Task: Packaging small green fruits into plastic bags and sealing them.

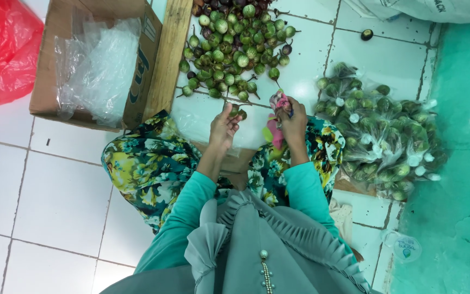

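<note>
A white tiled floor (61, 196) is carrying a heap of small green eggplants (235, 49) near its far edge, filled clear bags (382, 141) toward the right edge, and a cardboard box (55, 60) lined with plastic at the far left. A person is sitting above them. The left hand (225, 128) is closing its fingers around one or two eggplants (239, 112); the right hand (290, 121) is clenching a pink cloth-like bundle (279, 100). Sorting seems to be the step in hand; bagging would call for an opened bag.
</note>
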